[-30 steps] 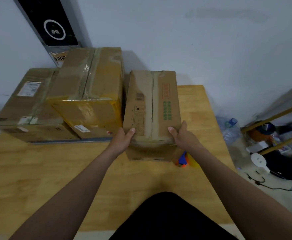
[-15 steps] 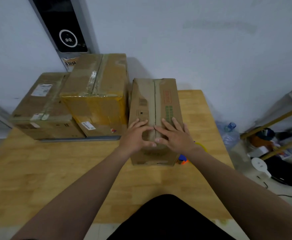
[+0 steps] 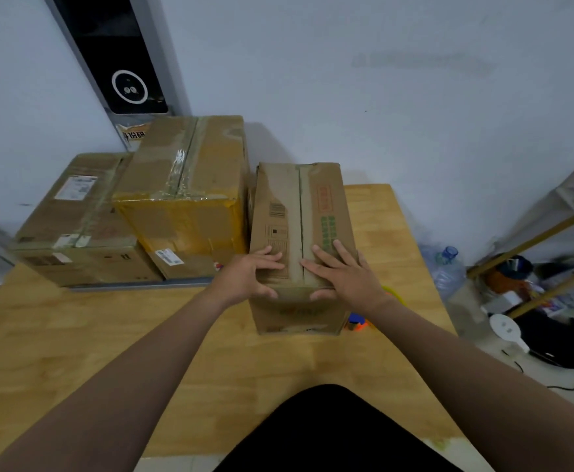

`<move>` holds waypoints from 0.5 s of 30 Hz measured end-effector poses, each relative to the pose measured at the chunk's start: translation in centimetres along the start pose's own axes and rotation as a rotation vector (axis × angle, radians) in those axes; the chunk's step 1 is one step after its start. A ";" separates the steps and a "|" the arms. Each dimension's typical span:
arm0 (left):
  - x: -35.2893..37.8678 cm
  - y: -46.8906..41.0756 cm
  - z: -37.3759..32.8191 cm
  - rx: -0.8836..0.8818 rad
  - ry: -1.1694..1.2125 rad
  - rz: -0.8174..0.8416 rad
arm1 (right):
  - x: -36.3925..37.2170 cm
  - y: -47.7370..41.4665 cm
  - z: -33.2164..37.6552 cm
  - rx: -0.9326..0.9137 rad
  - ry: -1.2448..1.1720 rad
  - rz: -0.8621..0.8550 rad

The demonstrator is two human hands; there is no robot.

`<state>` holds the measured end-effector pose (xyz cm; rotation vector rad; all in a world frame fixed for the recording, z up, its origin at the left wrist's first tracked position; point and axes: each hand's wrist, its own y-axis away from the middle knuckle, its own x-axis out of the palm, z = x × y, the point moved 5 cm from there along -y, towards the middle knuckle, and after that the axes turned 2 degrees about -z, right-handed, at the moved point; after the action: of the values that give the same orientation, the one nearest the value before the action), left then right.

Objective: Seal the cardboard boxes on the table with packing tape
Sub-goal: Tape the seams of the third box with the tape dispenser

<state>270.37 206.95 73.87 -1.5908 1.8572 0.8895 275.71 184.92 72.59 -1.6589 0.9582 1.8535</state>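
Head view: at frame centre the narrow cardboard box [image 3: 295, 206] stands on the wooden table [image 3: 74, 335]. Left hand [image 3: 248, 277] and right hand [image 3: 346, 277] lie flat on its closed top flaps, fingers spread, thumbs over the near edge, gripping nothing.

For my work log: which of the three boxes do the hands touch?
The narrow rightmost box, printed red and green; left hand and right hand rest on its near end.

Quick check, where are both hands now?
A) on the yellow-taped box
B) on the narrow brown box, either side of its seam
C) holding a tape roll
B: the left hand and right hand lie on top of the narrow brown cardboard box, one each side of its centre seam.
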 end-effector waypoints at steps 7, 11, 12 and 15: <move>-0.8 0.3 1.9 -0.006 0.183 0.198 | 0.4 0.8 -1.6 -0.113 -0.243 -0.124; -1.1 0.8 1.2 0.020 0.161 0.236 | 1.0 1.2 -3.0 0.015 -0.547 -0.171; -1.0 1.1 1.1 0.022 0.119 0.235 | 1.1 1.3 -3.0 0.047 -0.566 -0.176; -1.1 2.2 0.8 -0.018 0.107 0.115 | 1.6 1.6 -2.9 0.175 -0.720 -0.137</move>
<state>268.36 208.44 74.45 -1.5832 2.0380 0.8887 276.17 181.54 71.24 -0.8148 0.6442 1.9760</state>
